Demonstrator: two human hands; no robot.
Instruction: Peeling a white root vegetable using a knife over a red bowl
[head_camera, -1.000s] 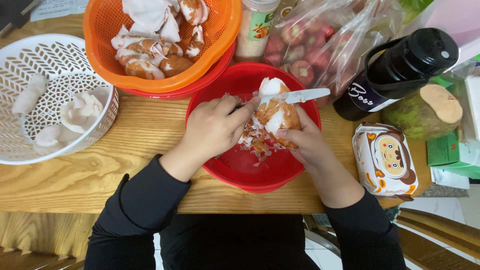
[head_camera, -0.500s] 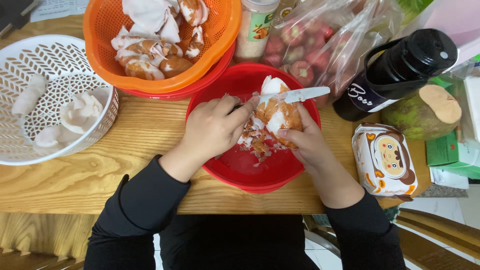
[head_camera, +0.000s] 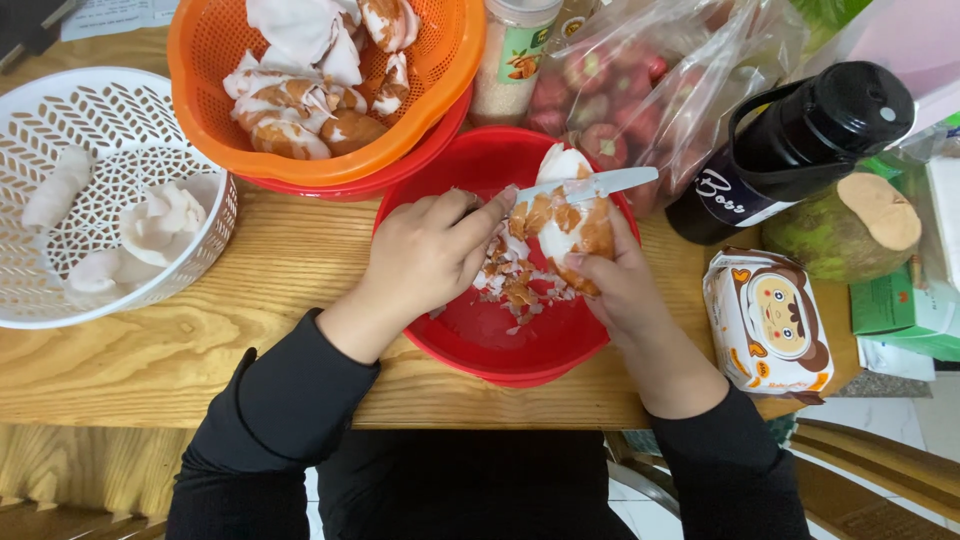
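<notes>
My left hand (head_camera: 430, 250) grips a small knife (head_camera: 590, 185), its pale blade lying across a piece of white coconut flesh with brown skin (head_camera: 565, 215). My right hand (head_camera: 620, 285) holds that piece from below, over a red bowl (head_camera: 470, 340). Brown and white peelings (head_camera: 515, 290) lie scattered inside the bowl under the hands.
An orange basket (head_camera: 200, 90) of unpeeled pieces sits behind the bowl. A white basket (head_camera: 60, 110) with peeled white pieces stands at the left. A dark bottle (head_camera: 800, 150), a green coconut (head_camera: 850, 225), a tissue pack (head_camera: 765, 325) and a bag of red fruit (head_camera: 620, 70) crowd the right.
The knife blade has slid slightly along the piece; both hands stay over the red bowl in nearly the same place.
</notes>
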